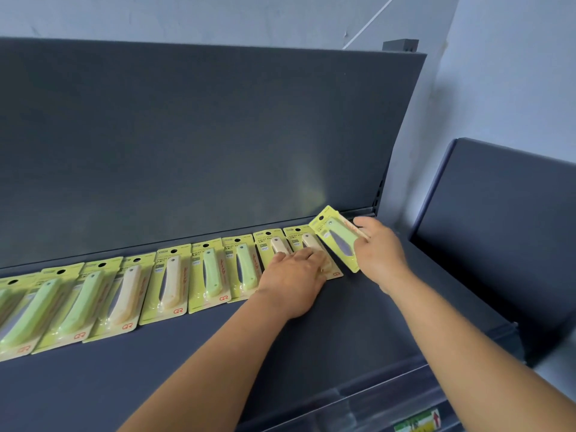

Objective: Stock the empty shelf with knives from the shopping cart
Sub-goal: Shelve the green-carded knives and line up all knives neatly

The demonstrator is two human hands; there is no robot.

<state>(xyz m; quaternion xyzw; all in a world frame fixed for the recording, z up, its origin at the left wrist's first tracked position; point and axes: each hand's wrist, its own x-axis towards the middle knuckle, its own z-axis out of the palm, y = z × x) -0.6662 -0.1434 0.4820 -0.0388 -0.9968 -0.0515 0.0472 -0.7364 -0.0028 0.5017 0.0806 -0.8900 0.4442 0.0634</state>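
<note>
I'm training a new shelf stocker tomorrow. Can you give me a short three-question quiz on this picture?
1. True or false: the right hand holds a green-handled knife pack tilted above the shelf.
2. What does the left hand do? A) hangs idle B) rests on the cream-handled knife packs at the right end of the row C) grips the back panel
3. Fill in: the packs lie in a row along the ____ of the shelf.

Key: 1 true; 2 B; 3 back.
</note>
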